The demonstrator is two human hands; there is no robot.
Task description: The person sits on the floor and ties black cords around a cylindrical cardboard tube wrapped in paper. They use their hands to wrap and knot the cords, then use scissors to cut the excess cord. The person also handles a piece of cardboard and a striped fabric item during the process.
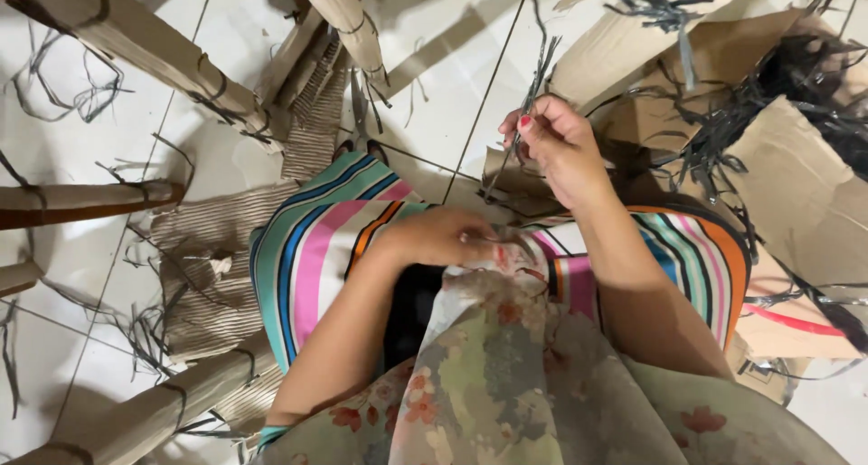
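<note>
A white tiled floor [434,94] fills the view, strewn with scraps. Flattened brown cardboard sheets [796,185] lie piled at the upper right, plain and unprinted on the faces that show, with a tangle of dark grey strips [750,112] spilling over them. Long rolled cardboard tubes [136,40], tan and bound with dark bands, cross the upper left and lower left corners, and a piece of ribbed corrugated card [203,248] lies between them on the floor. The person's lap is covered by a striped cloth [316,248] in teal, pink, orange and white, with a floral garment [524,384] over it lower in the frame.

The right hand [561,144] is raised above the lap, its thumb and forefinger pinched shut on a thin dark strip [533,85] that runs up from the fingers toward the top of the frame and hangs down below them. The left hand [443,234] rests curled on the lap, fingers closed downward against the floral cloth; whether it has hold of the cloth or of a strip cannot be told.
</note>
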